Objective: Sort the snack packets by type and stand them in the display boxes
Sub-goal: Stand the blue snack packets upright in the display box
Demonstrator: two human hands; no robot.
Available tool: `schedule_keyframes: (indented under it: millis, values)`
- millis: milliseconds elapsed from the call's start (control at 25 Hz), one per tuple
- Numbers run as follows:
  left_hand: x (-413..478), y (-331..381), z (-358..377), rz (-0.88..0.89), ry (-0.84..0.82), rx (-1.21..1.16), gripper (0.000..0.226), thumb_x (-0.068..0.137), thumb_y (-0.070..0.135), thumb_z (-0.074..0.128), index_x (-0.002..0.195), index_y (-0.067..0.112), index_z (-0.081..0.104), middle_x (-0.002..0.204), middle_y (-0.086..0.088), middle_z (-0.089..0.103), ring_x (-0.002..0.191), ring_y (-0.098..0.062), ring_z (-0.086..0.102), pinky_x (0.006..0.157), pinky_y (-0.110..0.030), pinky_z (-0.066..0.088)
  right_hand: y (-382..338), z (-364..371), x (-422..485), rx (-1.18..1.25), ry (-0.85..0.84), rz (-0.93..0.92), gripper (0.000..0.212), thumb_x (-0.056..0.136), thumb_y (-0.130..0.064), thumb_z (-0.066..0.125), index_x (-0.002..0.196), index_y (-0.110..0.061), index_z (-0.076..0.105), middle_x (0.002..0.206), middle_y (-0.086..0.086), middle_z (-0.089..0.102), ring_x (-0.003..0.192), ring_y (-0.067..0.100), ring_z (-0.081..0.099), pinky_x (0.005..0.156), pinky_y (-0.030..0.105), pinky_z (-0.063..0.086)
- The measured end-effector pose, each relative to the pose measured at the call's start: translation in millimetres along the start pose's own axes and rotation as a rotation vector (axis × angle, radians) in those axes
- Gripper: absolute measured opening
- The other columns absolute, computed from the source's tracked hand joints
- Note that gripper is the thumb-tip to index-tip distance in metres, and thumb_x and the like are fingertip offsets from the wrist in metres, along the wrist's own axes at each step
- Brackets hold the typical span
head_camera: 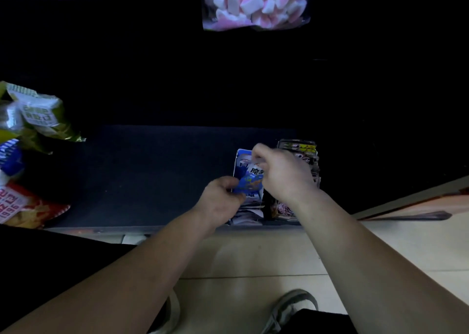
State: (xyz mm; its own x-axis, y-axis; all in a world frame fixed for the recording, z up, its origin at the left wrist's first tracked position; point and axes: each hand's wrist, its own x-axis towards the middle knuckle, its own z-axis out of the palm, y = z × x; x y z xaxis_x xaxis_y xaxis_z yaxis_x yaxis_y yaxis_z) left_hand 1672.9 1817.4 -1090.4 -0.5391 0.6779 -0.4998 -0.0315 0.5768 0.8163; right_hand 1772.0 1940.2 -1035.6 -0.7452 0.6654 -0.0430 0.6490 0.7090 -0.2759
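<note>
- Head view: dark mat (pixel 157 176) covers the table in front of me; both display boxes stand at its near edge, right of centre.
- Clear marshmallow bag (pixel 256 1), full of pink and white pieces, lies at the far side, well apart from the boxes.
- Green bag (pixel 38 115) at the left edge holds small white-wrapped packets; a red chip bag (pixel 22 206) lies nearer me on the same side.
- Black display box (pixel 299 147): a row of dark packets stands in it, mostly hidden by my right wrist.
- Blue display box (pixel 242 156), just left of the black one: pale blue-and-white packets stand in its near end.
- My right hand (pixel 281 173): fingers curled, pinching the top edge of the blue packet (pixel 250 184).
- My left hand (pixel 220 196): pinching the same packet's lower left corner.
- Blue packet sits over the blue box; whether it touches the packets inside, I cannot tell.
</note>
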Motion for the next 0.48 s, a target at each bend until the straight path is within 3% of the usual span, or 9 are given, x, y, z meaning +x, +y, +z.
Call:
schedule_keyframes:
  millis: [120,240,360,480]
  values:
    - [10.0,-8.6,-2.0,0.003,-0.032,0.185,0.048,0.093,0.016,0.066,0.140,0.018,0.058,0.135,0.003,0.060,0.117,-0.013,0.060,0.094,-0.019,0.044,16.3,20.5,2.5,0.138,-0.179,0.078,0.024,0.093,-0.011,0.059,0.094,-0.034,0.062,0.096,-0.013,0.063,0.090,0.017,0.060,0.073,0.034,0.051]
    - [14.8,-12.4,-2.3,0.012,0.033,0.139,0.038,0.091,0.014,0.066,0.128,0.019,0.065,0.123,0.004,0.069,0.108,-0.011,0.064,0.094,-0.023,0.050,27.0,40.4,1.3,0.213,-0.232,0.098,0.013,0.091,-0.026,0.072,0.097,-0.036,0.073,0.104,-0.012,0.058,0.099,0.016,0.060,0.083,0.038,0.053]
    - [19.3,-11.5,-2.1,0.071,0.097,0.101,0.032,0.090,0.015,0.066,0.121,0.023,0.067,0.115,0.004,0.069,0.101,-0.009,0.066,0.095,-0.030,0.056,28.7,52.5,4.0,0.427,-0.131,0.195,0.025,0.091,-0.018,0.074,0.115,-0.028,0.072,0.108,-0.006,0.060,0.100,0.017,0.061,0.087,0.035,0.054]
    - [17.5,-8.8,-1.3,0.172,0.046,0.128,0.039,0.093,0.013,0.063,0.128,0.027,0.060,0.108,-0.003,0.069,0.075,-0.007,0.067,0.071,-0.025,0.056,32.0,52.7,10.7,0.545,-0.017,0.279,0.022,0.092,-0.006,0.069,0.105,-0.024,0.071,0.099,-0.005,0.064,0.090,0.013,0.064,0.078,0.026,0.053]
